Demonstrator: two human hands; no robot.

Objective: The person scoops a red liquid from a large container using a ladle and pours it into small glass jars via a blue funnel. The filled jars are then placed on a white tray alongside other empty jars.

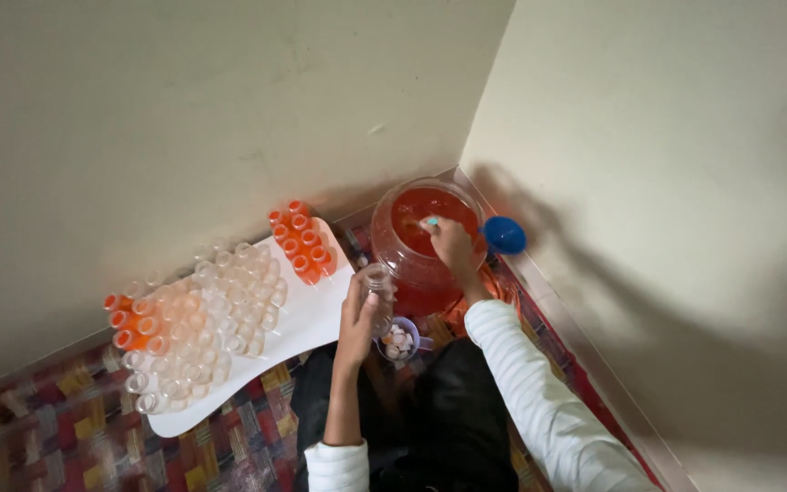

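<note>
surface: a patterned mat (pixel 66 437) of red, yellow and dark squares, laid in the corner of two pale walls.
left of the left hand (pixel 357 319): a white board (pixel 311 319) lying on the mat.
under the right hand (pixel 453 251): a round glass bowl (pixel 393 260) standing on the mat.
just below the left hand: a small purple cup (pixel 412 339) on the mat.
right of the right hand: a blue lid (pixel 505 235) at the mat's edge.

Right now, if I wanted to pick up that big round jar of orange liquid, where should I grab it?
Probably with both palms on the bulging sides of the glass jar, low down, from left and right. It is round, open-topped and full, and the right hand is at its mouth.
</note>
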